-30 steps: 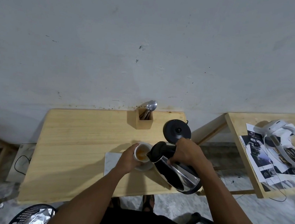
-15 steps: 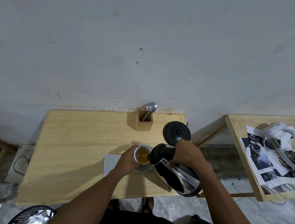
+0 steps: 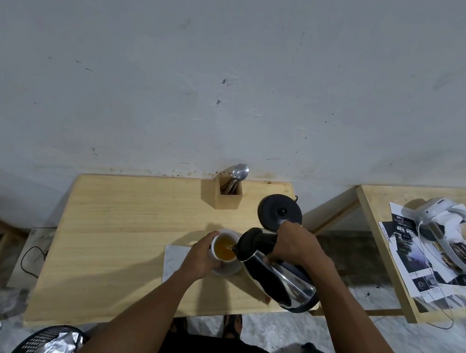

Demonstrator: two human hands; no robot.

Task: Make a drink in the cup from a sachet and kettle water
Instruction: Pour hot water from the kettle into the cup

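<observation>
A white cup (image 3: 223,247) holding amber liquid stands on a white saucer (image 3: 230,269) near the front right of the wooden table (image 3: 122,221). My left hand (image 3: 201,255) is wrapped around the cup's left side. My right hand (image 3: 296,246) grips the handle of a steel kettle (image 3: 281,277) with a black lid. The kettle is tilted to the left, its spout over the cup's rim, and a thin stream runs into the cup. No sachet is in sight.
The black kettle base (image 3: 279,213) sits at the table's back right, beside a wooden holder (image 3: 228,194) with spoons. A white mat (image 3: 174,259) lies under the saucer. A second table (image 3: 380,222) to the right holds papers and a white headset (image 3: 458,231). A mesh bin (image 3: 47,342) stands at lower left.
The kettle has tipped a little further towards the cup and the amber liquid stands higher. Both hands keep their hold.
</observation>
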